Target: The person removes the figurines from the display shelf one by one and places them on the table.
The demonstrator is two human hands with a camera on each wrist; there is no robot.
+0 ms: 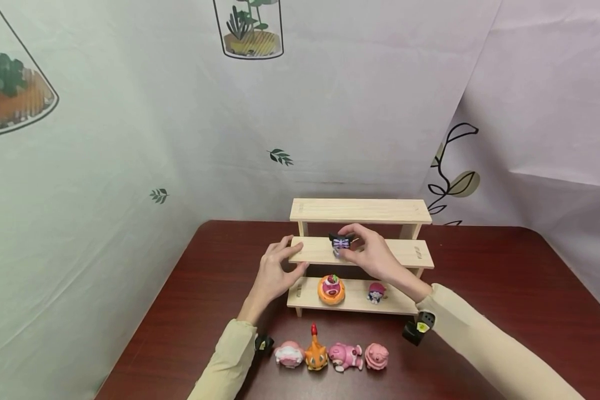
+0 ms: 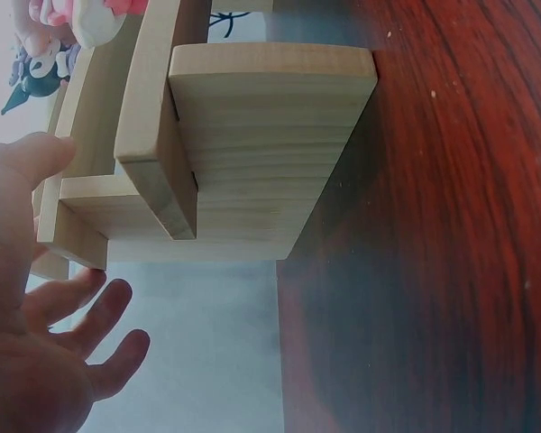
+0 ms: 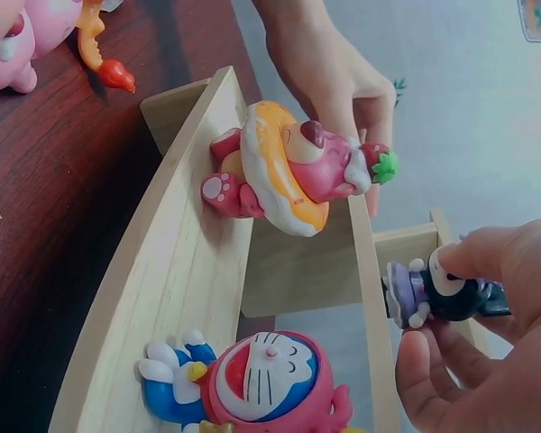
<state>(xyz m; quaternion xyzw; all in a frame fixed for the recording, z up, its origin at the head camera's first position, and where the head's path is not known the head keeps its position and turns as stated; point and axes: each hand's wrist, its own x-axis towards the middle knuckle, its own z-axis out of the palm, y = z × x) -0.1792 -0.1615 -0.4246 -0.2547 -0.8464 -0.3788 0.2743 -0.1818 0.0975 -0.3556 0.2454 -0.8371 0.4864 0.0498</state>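
Black on the head and lilac on the body of a small figurine (image 1: 340, 244), with a white face, dark pointed ears, and purple crossing lines over the black side turned to the head camera. Paler lilac at the lower hem, with small whitish rounded parts beside the body. Nearly upright at the middle shelf (image 1: 312, 251) of a pale wooden stand (image 1: 360, 210), a little left of the shelf's centre. Not possible to tell surely: feet touching the board, or just above it.

Held by the right hand (image 1: 372, 255), with thumb and fingers closed in a pinch from two sides. With the left hand (image 1: 272, 272), a grip on the left end of the same shelf: thumb at the front edge, index finger over the board, remaining fingers partly spread and loosely bent.

On the lower shelf (image 1: 355, 301), a pink bear figure (image 1: 331, 289) in an orange ring, with a strawberry on top; farther right, well apart, a whiskered blue-and-white figure (image 3: 270, 379) in a pink hood. On the dark red table (image 1: 180, 289), in front of the stand, a close row: a pink-and-white figure (image 1: 289, 354), an orange figure (image 1: 316, 355) with red-tipped tail, a pink lying figure (image 1: 345, 356), and a round pink figure (image 1: 377, 356).
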